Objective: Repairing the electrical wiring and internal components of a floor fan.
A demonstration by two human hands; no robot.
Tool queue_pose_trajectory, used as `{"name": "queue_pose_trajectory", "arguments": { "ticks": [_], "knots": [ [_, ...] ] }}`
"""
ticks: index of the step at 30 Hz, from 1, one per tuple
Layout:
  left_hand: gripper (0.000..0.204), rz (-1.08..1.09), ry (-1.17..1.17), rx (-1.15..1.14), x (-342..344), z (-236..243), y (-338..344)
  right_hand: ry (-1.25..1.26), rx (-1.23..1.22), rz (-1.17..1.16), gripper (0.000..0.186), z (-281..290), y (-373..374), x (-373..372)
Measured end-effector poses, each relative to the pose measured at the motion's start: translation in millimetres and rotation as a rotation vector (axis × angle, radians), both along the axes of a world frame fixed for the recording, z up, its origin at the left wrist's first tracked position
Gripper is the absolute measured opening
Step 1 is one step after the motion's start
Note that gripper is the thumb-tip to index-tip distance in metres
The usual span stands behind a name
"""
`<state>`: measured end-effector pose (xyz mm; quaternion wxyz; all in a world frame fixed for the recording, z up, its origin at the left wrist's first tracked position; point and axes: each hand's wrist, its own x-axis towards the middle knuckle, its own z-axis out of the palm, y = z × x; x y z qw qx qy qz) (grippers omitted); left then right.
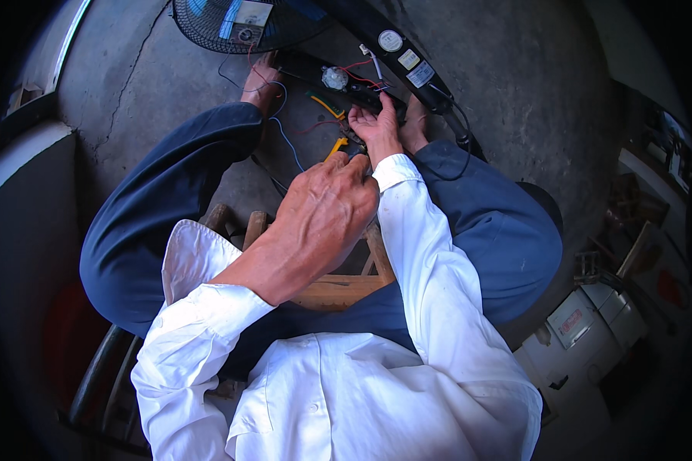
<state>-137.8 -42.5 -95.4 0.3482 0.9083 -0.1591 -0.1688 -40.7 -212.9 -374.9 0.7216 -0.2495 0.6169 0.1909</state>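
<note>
My left hand [327,198] is closed in front of my body, knuckles up. Its fingertips and whatever they grip are hidden beneath it. Just beyond it, pliers with yellow-and-green handles [337,146] lie spread, close to my fingers. My right hand [377,129] is turned palm up, its fingers curled and the thumb pressed toward thin wires [378,83] at the end of a black fan housing [357,91]. A round, pale motor-like part [334,77] sits on that housing. Red and blue wires [286,138] trail loosely toward my left hand.
A fan head with a dark wire guard and blue blades [221,23] lies at the far left. From the top, a black stand [392,46] slants down beside my right foot. A wooden stool [334,290] is under me. Boxes [584,319] and clutter stand at the right.
</note>
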Motion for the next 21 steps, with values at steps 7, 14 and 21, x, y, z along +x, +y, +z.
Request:
{"name": "queue_pose_trajectory", "arguments": {
  "ticks": [7,14,21],
  "knots": [
    [0.017,0.0,0.0,-0.006,1,0,0,-0.076,0.085,0.019,0.038,-3,-6,-5],
    [0.017,-0.012,0.007,-0.007,2,0,-2,-0.12,0.095,0.106,0.033,-21,-15,-3],
    [0.018,0.005,0.008,-0.002,0,0,-1,-0.158,0.092,0.091,0.042,-13,-10,-3]
  ]
}}
